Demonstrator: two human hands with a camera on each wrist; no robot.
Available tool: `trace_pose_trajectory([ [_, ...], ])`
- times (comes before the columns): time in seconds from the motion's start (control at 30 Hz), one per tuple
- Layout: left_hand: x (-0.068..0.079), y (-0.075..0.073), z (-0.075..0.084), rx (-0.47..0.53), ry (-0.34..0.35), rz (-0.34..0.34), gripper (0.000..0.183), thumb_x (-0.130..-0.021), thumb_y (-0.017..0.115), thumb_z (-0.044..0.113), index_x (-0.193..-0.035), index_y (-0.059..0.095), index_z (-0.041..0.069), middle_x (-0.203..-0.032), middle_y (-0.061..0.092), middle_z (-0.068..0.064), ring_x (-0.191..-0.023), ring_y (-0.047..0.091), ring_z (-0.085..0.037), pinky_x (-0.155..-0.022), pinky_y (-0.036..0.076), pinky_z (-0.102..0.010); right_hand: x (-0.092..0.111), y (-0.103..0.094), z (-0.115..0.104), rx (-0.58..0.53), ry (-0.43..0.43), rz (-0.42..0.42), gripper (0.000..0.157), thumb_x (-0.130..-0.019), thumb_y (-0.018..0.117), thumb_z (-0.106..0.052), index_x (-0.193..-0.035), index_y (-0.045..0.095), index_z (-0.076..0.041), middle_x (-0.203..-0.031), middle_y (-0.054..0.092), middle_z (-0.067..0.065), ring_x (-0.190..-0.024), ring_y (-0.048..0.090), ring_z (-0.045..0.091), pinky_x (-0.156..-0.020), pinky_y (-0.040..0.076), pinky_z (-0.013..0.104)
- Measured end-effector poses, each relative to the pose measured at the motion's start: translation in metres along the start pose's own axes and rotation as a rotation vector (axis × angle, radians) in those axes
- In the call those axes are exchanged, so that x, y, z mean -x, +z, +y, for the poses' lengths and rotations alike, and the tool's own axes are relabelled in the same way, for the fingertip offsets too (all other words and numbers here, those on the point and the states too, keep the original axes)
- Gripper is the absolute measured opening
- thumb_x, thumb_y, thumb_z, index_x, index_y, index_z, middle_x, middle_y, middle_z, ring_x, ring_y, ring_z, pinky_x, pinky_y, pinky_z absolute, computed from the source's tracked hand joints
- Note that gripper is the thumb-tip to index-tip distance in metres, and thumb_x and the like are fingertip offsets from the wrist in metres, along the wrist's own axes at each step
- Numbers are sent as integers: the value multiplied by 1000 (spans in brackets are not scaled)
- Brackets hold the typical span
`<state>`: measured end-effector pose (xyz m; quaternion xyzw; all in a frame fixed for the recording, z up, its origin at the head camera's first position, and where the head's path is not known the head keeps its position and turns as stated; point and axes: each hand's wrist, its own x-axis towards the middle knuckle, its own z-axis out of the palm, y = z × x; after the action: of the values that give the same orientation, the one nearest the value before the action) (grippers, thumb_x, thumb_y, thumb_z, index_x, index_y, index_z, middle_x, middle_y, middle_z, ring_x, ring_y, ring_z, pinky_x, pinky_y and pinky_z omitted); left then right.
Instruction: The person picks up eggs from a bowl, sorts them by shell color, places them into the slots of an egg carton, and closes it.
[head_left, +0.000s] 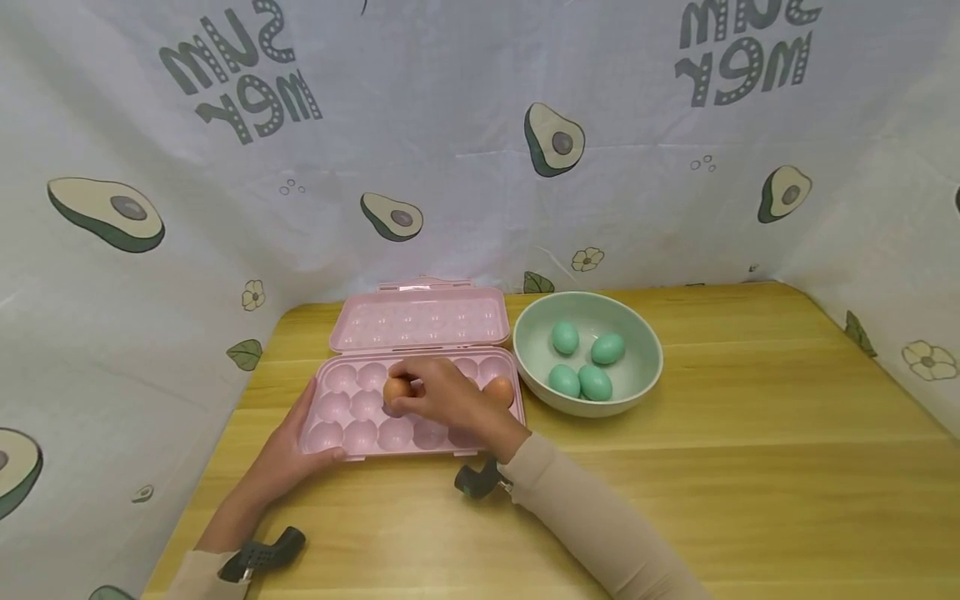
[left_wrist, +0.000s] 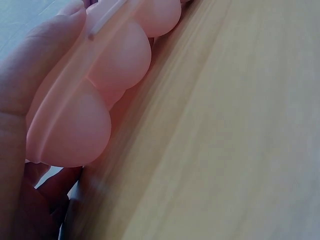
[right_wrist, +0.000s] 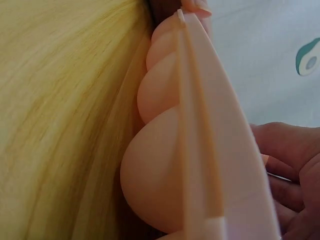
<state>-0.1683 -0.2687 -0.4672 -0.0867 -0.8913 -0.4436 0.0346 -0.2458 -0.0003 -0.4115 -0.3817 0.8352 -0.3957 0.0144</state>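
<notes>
A pink plastic egg box (head_left: 408, 455) lies with its lid folded back, rows of round cups facing up. My left hand (head_left: 281, 454) holds it at the front left corner; in the left wrist view the thumb (left_wrist: 45, 55) lies along the rim and fingers show beyond the box. Over the middle cups, my right hand (head_left: 446, 396) pinches a brown egg (head_left: 395, 390) between thumb and fingers. Another brown egg (head_left: 499, 391) sits in a cup near the box's right side. My right hand and forearm hide some of the cups from the head view.
Right of the box stands a pale green bowl (head_left: 645, 367) with several green eggs (head_left: 607, 348) inside. The open lid (head_left: 420, 321) reaches back close to a hanging cloth (head_left: 465, 175) printed with avocados. Both stand on a wooden table (head_left: 750, 467).
</notes>
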Motion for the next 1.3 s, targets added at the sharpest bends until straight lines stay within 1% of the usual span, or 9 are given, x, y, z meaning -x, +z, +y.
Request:
trace_pose_trajectory([
  [0.13,0,0,0,10,6,0,116,-71,84,26,-157,6,18,-158,17,-18,-139,24,-41,-107,23,-61,0,2,0,82,17,-11,38,-83,77,-25,-117,66,-13,-97,64,-8,-90,61,6,-82,47,19],
  [0.33,0,0,0,-2,6,0,114,-72,83,26,-157,6,18,-159,18,-14,-140,25,-37,-109,24,-50,1,4,-2,187,-4,-11,29,-83,76,-29,-108,66,-19,-86,60,-9,-81,54,10,-70,42,21],
  [0.6,-1,-1,0,2,8,-1,115,-72,83,26,-157,6,20,-159,17,-15,-140,24,-38,-107,24,-58,1,4,-4,248,17,1,29,-84,75,-31,-109,66,-20,-89,62,-12,-83,55,8,-68,44,22],
  [0.67,-1,-1,-1,-1,6,-2,115,-72,83,26,-157,6,21,-159,18,-14,-140,24,-37,-109,25,-50,0,3,-4,253,13,-2,25,-84,75,-31,-105,66,-20,-86,61,-11,-81,54,8,-66,44,23],
  [0.83,0,-1,-3,5,21,4,115,-72,84,25,-157,6,20,-159,19,-13,-140,26,-36,-104,22,-14,-1,4,-5,250,13,-1,19,-86,73,-27,-103,68,-19,-85,63,-8,-80,56,10,-68,45,24],
  [0.9,0,-1,-3,12,28,7,115,-72,84,24,-157,6,20,-159,19,-13,-139,26,-36,-100,21,-9,-2,4,-4,248,18,2,20,-87,72,-25,-105,69,-18,-90,65,-8,-83,59,9,-72,46,24],
  [1.13,0,-1,-4,0,19,4,115,-72,84,25,-157,6,21,-159,18,-12,-140,26,-36,-104,22,-15,-2,2,-4,206,11,0,22,-88,71,-21,-109,69,-14,-99,69,-4,-92,64,10,-81,49,24],
  [1.2,0,-1,-3,-8,14,5,115,-72,84,25,-157,6,20,-159,18,-13,-140,25,-37,-108,24,-25,-2,1,-4,183,3,3,24,-89,70,-20,-111,69,-12,-103,70,-1,-93,66,11,-83,49,24],
  [1.3,0,-1,-3,-9,4,0,116,-72,84,26,-157,5,20,-159,17,-14,-140,24,-38,-110,25,-46,-2,-1,-4,153,6,1,29,-89,70,-20,-116,68,-8,-111,69,2,-97,68,13,-89,49,27],
])
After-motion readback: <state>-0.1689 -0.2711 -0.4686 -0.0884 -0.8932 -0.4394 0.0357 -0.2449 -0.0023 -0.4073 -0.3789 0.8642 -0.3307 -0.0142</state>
